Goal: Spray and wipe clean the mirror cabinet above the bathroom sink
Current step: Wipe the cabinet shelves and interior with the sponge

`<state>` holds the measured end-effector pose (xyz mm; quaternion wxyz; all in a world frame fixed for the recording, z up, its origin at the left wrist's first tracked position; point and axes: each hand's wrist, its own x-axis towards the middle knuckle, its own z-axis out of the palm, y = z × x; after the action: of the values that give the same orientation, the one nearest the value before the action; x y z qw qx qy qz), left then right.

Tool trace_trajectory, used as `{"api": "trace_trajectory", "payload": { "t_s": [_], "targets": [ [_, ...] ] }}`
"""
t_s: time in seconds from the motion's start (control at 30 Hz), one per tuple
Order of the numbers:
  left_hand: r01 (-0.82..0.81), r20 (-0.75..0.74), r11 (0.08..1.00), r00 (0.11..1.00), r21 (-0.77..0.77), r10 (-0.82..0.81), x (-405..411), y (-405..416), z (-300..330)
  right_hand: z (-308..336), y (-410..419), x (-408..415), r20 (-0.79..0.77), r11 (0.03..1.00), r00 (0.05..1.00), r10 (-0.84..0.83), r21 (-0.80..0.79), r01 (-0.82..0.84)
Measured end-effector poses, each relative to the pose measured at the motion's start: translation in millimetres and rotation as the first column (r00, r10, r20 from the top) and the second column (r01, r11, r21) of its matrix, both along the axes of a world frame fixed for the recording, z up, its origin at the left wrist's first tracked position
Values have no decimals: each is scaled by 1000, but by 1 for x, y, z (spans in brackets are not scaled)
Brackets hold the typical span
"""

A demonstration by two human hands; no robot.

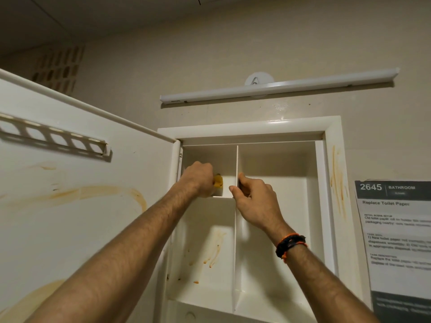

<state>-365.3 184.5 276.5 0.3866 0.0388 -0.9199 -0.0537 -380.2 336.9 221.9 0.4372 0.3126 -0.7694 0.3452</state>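
Note:
The white mirror cabinet [331,173] hangs open on the wall, its door [81,194] swung out to the left. Orange-brown streaks mark the door's inner face, the lower left compartment and the right frame. My left hand [198,178] reaches into the upper left compartment and grips a yellow sponge [218,184] against the shelf. My right hand [254,201] grips the front edge of the vertical divider [236,248], thumb on the left side and fingers curled round the right. No spray bottle is in view.
A white tube light [279,86] is mounted above the cabinet. A printed paper sheet [396,241] is stuck to the wall at the right. A slotted rack [53,136] is fixed to the inside of the door. A vent grille [58,68] sits at upper left.

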Motion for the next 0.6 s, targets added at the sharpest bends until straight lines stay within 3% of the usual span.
{"api": "trace_trajectory", "payload": {
  "t_s": [0.27, 0.6],
  "targets": [
    [127, 149, 958, 985, -258, -91, 8, 2, 7, 0, 0, -2, 6, 1000, 1000, -14, 5, 14],
    [184, 341, 965, 933, -186, -112, 48, -14, 32, 3, 2, 1, 56, 1000, 998, 12, 4, -13]
  ]
}}
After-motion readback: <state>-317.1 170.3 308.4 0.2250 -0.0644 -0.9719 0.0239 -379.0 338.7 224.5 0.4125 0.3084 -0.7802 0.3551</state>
